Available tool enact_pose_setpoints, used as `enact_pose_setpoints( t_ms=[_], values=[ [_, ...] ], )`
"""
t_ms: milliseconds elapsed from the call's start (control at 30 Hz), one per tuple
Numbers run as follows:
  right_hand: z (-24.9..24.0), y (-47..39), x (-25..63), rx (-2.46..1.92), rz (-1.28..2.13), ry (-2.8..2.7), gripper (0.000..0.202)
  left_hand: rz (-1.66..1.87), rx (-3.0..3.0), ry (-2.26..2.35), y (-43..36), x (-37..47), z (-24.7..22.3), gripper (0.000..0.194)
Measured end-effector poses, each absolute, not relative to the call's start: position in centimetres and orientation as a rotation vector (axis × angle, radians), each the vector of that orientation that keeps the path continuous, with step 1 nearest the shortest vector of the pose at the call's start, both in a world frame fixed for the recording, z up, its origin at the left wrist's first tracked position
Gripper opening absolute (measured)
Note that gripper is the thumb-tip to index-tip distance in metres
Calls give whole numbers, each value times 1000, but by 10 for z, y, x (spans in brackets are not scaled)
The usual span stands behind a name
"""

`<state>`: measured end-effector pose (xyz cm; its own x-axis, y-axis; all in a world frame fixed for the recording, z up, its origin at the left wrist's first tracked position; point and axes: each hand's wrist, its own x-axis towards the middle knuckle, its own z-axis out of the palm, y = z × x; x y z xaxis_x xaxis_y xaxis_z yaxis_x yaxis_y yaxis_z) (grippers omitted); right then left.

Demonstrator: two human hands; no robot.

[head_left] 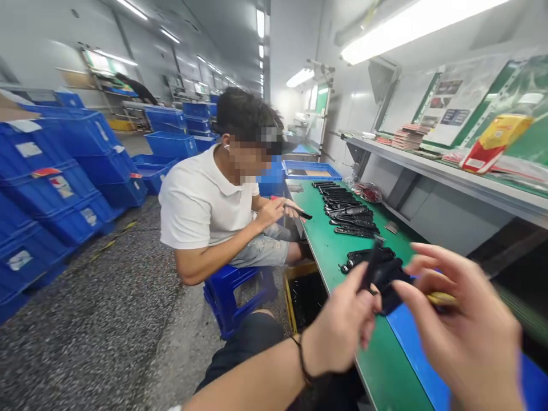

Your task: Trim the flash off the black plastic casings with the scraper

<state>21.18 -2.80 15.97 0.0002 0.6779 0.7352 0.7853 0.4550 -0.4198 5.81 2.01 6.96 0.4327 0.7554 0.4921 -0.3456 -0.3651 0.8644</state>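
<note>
My left hand (342,319) is closed around a long, narrow black part (371,264), which tilts upward above the table's near end. Its exact kind is not clear. My right hand (462,319) is to the right, blurred, with thumb and index finger apart and curved toward the black part. A yellow thing (443,298) shows between its thumb and fingers; whether the hand touches it I cannot tell. Behind my left hand, several black parts (353,260) lie on the green table (319,242). A larger pile of long black parts (349,208) lies farther back.
A co-worker in a white shirt (194,197) sits at the left, holding a black part (303,213). A yellow crate (291,302) stands below the table edge. Blue bins (55,188) are stacked far left. A shelf (449,162) overhangs the table's right side.
</note>
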Motion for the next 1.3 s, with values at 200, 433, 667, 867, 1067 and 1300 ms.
enact_pose_setpoints(
  t_ms=[200, 433, 667, 867, 1067, 1300],
  values=[
    [130, 11, 142, -1000, 306, -1967, 11, 1071, 908, 317, 22, -11, 82, 51],
    [109, 12, 127, -980, 367, -1750, 11, 1046, 914, 375, 8, -18, 68, 45],
    [111, 5, 154, -887, -125, -1743, 20, 1137, 540, 376, 32, -27, 61, 38],
    [74, 32, 141, -1202, -61, -2069, 24, 1236, 320, 369, 65, -44, 64, 40],
    [71, 17, 118, -658, -47, -2415, 18, 1372, 230, 367, 70, -37, 67, 37],
    [67, 9, 105, -715, -3, -2300, 25, 1434, 338, 293, 70, -39, 61, 36]
  ],
)
